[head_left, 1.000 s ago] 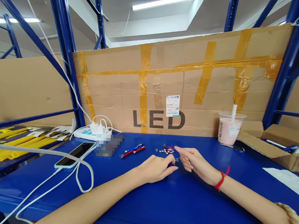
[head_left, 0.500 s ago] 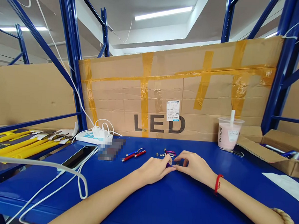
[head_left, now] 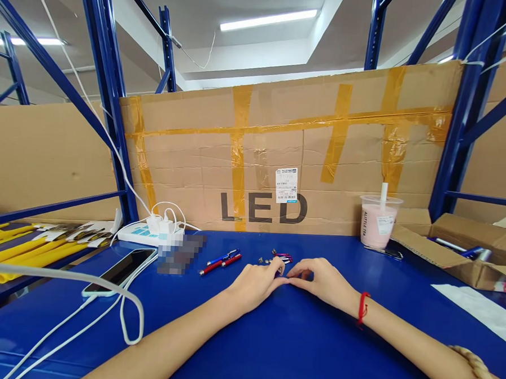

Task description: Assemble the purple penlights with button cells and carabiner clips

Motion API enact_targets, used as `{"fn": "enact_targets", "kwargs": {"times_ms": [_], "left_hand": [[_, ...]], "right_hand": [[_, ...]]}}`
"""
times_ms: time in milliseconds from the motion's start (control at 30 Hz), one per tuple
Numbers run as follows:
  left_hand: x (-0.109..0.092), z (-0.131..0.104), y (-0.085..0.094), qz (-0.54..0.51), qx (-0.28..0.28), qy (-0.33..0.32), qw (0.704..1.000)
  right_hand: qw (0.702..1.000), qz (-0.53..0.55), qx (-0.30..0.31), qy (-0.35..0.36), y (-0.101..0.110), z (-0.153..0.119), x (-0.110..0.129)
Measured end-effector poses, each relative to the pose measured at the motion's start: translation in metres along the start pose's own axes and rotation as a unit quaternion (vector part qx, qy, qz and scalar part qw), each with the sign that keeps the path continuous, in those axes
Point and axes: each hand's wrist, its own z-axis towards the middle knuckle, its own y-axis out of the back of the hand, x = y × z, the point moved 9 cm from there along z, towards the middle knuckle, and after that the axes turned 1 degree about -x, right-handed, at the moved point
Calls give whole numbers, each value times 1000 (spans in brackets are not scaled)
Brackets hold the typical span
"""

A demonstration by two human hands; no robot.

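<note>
My left hand point(head_left: 256, 286) is closed in a pinch over the blue tabletop point(head_left: 265, 348). A small dark purple piece shows slightly between its fingers; its kind is hidden. Thumb and forefinger of my right hand point(head_left: 320, 277) come together against the left fingertips. Whatever the right fingers pinch, if anything, cannot be made out. Just beyond the hands lie several slim purple-pink pieces point(head_left: 284, 258) and tiny silvery parts point(head_left: 261, 260). Left of them rest a blue pen point(head_left: 223, 257) and red pens point(head_left: 220, 264), side by side.
A phone point(head_left: 121, 270) with white cables point(head_left: 129, 319) and a power strip point(head_left: 138, 234) are at left. A pink drink cup point(head_left: 377, 227) stands at back right, near an open cardboard box point(head_left: 453, 259) and white paper point(head_left: 476, 308). Cardboard point(head_left: 186, 174) walls the back.
The view has shifted slightly, so the scene sits further left. My right fingertips have closed in on the left ones, and the purple piece is more hidden.
</note>
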Motion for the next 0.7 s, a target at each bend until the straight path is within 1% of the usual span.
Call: {"fn": "enact_targets", "kwargs": {"times_ms": [167, 300, 467, 600, 700], "left_hand": [[-1, 0, 1, 7, -8, -6, 1000], [-1, -2, -1, 24, -3, -5, 1000], [3, 0, -3, 9, 4, 9, 1000], [8, 1, -4, -3, -2, 20, 1000], [11, 1, -3, -20, -19, 26, 999]], "right_hand": [[999, -31, 0, -9, 2, -3, 6], [999, -38, -6, -6, 3, -2, 7], [999, -32, -43, -2, 9, -1, 5], [997, 7, -81, -5, 16, -2, 5], [992, 82, -100, 3, 19, -2, 6]]}}
